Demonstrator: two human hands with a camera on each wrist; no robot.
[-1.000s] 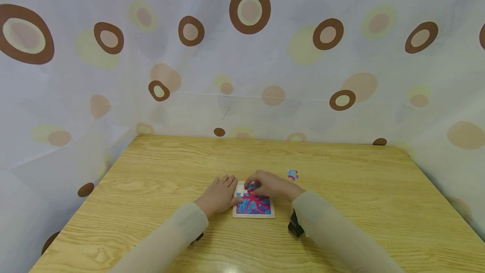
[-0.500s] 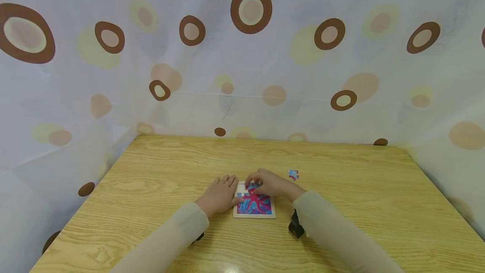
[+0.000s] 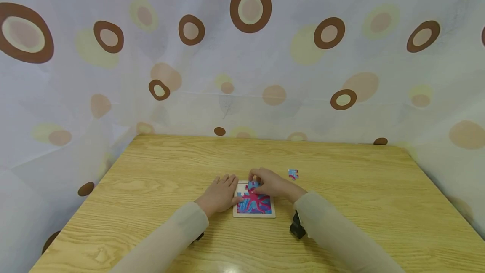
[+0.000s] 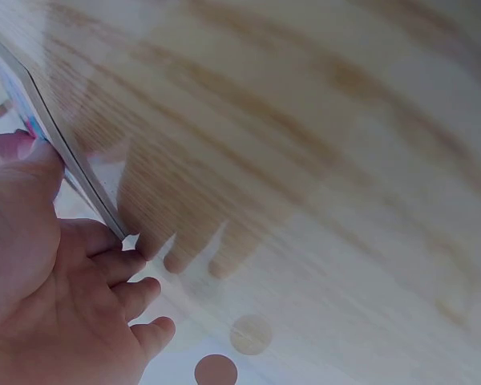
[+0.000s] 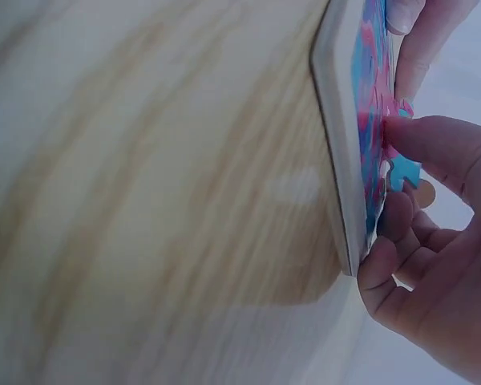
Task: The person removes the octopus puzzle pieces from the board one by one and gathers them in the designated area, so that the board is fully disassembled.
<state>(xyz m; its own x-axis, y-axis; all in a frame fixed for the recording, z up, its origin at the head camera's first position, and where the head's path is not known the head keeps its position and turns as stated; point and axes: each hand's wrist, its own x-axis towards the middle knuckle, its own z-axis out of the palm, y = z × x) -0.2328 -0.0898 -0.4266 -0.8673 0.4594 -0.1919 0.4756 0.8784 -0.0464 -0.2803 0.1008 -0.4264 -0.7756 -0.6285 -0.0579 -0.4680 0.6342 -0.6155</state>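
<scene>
A white-framed jigsaw puzzle [image 3: 254,215] with a pink octopus on blue lies on the wooden table; part of its upper left shows white backing. My left hand [image 3: 217,195] lies along its left side, fingers stretched out. Its thumb rests on the puzzle's face, as the left wrist view [image 4: 40,160] also shows. At the top of the puzzle, my right hand [image 3: 270,183] pinches a blue and pink puzzle piece [image 5: 404,170] between thumb and fingers. In the right wrist view that piece stands tilted out from the board. The fingers partly cover the upper right of the puzzle.
One loose puzzle piece [image 3: 293,174] lies on the table [image 3: 348,188], behind and right of the puzzle. A patterned cloth [image 3: 242,62] hangs behind the table and along both sides. A black device [image 3: 297,227] is under the right wrist.
My right fingertips have shifted slightly to the right and away from me, and more of the pinched puzzle piece shows. The left hand has stayed in place.
</scene>
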